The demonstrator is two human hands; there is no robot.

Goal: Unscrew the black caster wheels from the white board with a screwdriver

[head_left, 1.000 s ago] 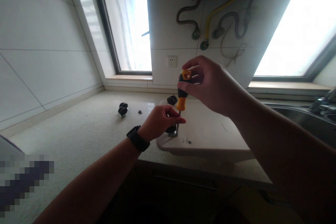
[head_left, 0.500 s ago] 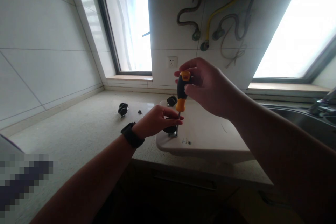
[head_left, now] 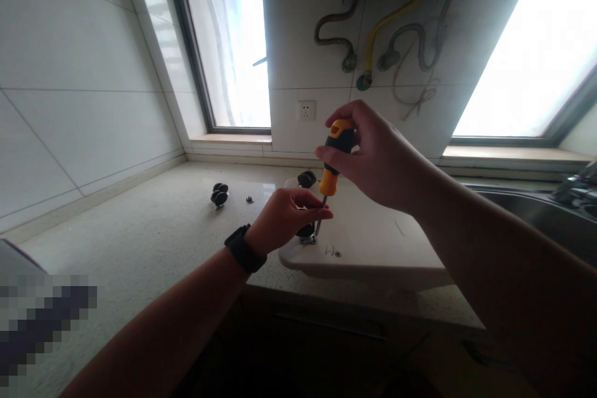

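Note:
My right hand (head_left: 373, 158) is closed round the orange and black handle of a screwdriver (head_left: 332, 160), which tilts slightly with its tip down at the near left corner of a white board (head_left: 373, 242). My left hand (head_left: 284, 217), with a black watch on its wrist, pinches the screwdriver shaft and covers a black caster wheel (head_left: 305, 231) at that corner. A second caster (head_left: 306, 178) stands at the board's far left corner.
A loose black caster (head_left: 219, 194) and some small screws (head_left: 249, 199) lie on the speckled counter (head_left: 153, 242) to the left. A steel sink (head_left: 545, 217) is at the right. Behind are a wall socket (head_left: 306, 111), hoses and two bright windows.
The screwdriver handle has tipped to the right and my right hand has shifted its grip round it. My left hand stays on the shaft at the caster.

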